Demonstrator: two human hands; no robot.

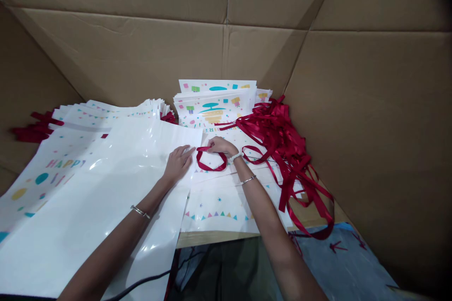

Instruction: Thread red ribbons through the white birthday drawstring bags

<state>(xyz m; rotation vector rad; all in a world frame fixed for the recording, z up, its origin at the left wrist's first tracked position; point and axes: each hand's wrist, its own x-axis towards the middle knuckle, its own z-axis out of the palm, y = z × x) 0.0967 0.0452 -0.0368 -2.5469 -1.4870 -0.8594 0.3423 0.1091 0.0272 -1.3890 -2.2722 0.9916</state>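
Red ribbon (212, 169), satiny by its shine, makes a loop just right of the white sheet (106, 207), its upper end pinched between the fingers of our right hand (219, 145). Our left hand (178, 162) lies palm down at the white sheet's right edge, fingers extended and gripping nothing; whether its fingertip touches the loop, we cannot tell. We judge the ribbon light, limp and slippery, safest pinched near its end, and the white sheet thin and glossy, easily creased, better handled by its edges. Under the loop and right of the white sheet lie printed sheets (208, 200) on the counter (219, 240). Farther right of it, we see a ribbon heap (286, 136); beyond its far right corner, upright printed sheets (215, 103); behind everything, cardboard walls (141, 56).
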